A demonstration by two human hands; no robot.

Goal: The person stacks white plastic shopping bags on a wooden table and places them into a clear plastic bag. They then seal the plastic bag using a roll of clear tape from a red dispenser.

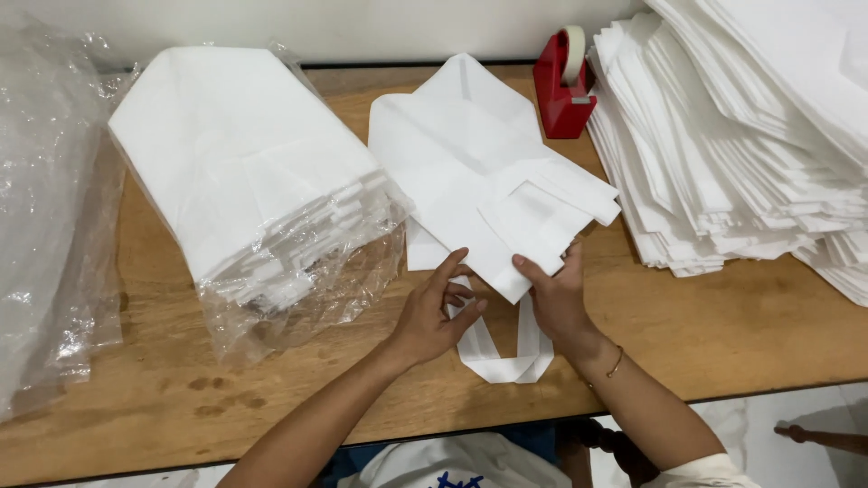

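Observation:
A white fabric bag (470, 154) lies flat in the middle of the wooden table (723, 325), its near end folded over. My right hand (556, 298) pinches the folded near edge of the bag. My left hand (434, 312) rests beside it with fingers spread, fingertips touching the bag's edge and its white loop handle (502, 361), which hangs toward the table's front edge.
A stack of white bags in a clear plastic wrapper (244, 172) lies at the left. More crumpled clear plastic (45, 208) sits far left. A tall pile of loose white bags (750, 136) fills the right. A red tape dispenser (562, 86) stands at the back.

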